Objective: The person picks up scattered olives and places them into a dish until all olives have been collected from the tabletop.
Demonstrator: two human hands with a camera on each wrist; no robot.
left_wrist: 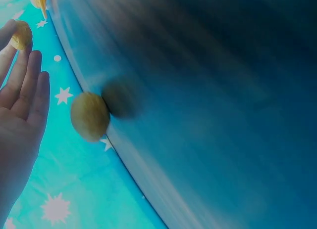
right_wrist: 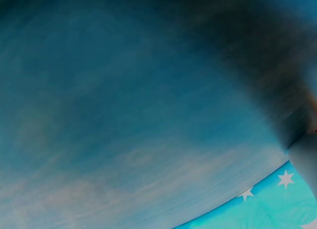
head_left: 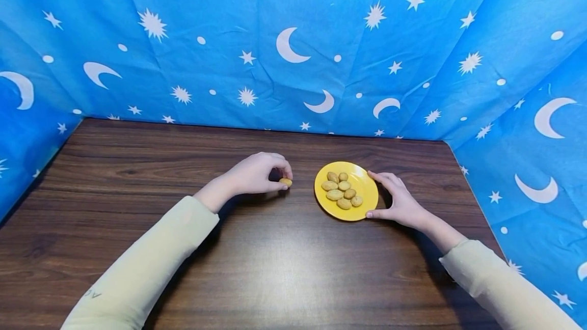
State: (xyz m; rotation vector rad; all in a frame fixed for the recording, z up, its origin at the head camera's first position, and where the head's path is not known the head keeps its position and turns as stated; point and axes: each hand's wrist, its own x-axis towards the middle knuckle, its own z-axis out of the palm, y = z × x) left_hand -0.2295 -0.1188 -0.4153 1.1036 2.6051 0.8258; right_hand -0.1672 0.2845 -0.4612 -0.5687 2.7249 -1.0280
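Note:
Between thumb and fingertips my left hand (head_left: 262, 173) pinches a small yellow-brown potato (head_left: 286, 182), low over the table and left of the plate. The left wrist view shows that potato (left_wrist: 21, 35) at the fingertips, plus another loose potato (left_wrist: 90, 116) on the table near the wrist; in the head view the hand and arm hide this one. On the right, a round yellow plate (head_left: 367, 187) carries several small potatoes (head_left: 335, 195) grouped toward its left half. My right hand (head_left: 400, 201) holds the plate's right rim, thumb on the near side and fingers on the far side.
The dark wood-grain table (head_left: 257, 258) has its far edge against a blue cloth (head_left: 238, 65) with white moons and stars. More of the cloth hangs along both sides. Light glares off the tabletop in front of the plate.

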